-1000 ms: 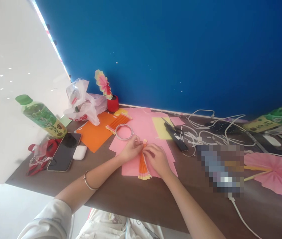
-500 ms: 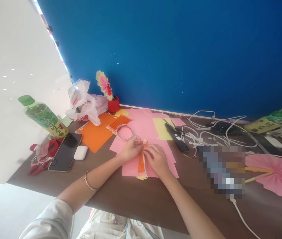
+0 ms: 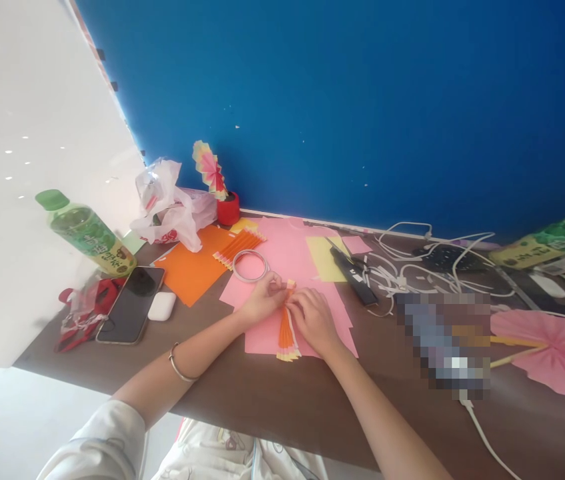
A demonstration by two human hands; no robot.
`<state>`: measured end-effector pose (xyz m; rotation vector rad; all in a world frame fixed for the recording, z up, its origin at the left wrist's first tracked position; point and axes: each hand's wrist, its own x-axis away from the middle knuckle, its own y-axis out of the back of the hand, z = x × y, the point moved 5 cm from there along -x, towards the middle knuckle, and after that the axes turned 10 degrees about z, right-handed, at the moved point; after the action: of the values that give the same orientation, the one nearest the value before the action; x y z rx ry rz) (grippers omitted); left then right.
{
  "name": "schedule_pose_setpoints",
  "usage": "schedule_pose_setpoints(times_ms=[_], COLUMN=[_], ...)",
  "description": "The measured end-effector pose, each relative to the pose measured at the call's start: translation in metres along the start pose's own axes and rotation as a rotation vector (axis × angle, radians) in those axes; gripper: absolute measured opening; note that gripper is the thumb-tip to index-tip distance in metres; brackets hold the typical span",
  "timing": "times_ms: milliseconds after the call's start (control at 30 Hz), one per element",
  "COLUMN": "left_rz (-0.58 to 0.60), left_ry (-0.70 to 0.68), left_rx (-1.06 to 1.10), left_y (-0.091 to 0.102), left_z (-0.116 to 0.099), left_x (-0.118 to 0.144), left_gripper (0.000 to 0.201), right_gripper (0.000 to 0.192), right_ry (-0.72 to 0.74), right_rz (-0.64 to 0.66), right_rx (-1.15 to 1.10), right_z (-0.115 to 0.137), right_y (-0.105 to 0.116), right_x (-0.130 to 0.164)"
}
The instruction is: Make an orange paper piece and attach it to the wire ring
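Between my hands is a narrow pleated paper fan (image 3: 287, 337), orange with pink and yellow edges, pinched near its upper middle. My left hand (image 3: 263, 299) grips it from the left, and my right hand (image 3: 314, 319) closes on it from the right. The fan's lower end spreads slightly towards me, over the pink paper sheets (image 3: 262, 340). A roll of tape (image 3: 250, 266) lies just beyond my left hand. Farther back, a second pleated orange strip (image 3: 240, 247) rests on orange paper (image 3: 190, 280).
To the left are a green-capped bottle (image 3: 85, 233), a phone (image 3: 131, 305), a white earbud case (image 3: 161, 307) and a plastic bag (image 3: 175, 213). A red pot (image 3: 228, 209) holds a paper fan. Rightward lie a black cutter (image 3: 355, 277), tangled white cables (image 3: 407, 273) and a pink fan (image 3: 557, 353).
The fan's lower end has spread a little wider and shifted slightly to the right. Both hands stay in nearly the same place, still pinching it.
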<state>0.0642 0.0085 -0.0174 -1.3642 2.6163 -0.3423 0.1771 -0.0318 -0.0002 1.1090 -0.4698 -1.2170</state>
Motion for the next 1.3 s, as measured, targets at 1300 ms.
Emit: schedule_pose_setpoints(times_ms=[1300], left_rz=[-0.463], left_ry=[-0.395], left_rx=[-0.055], left_y=[0.03], left_z=[-0.032], left_x=[0.008], left_gripper=[0.045], right_gripper=[0.009], right_ry=[-0.009], right_rz=[-0.384], right_rx=[-0.081], right_z=[-0.011], right_y=[0.03], right_x=[0.008])
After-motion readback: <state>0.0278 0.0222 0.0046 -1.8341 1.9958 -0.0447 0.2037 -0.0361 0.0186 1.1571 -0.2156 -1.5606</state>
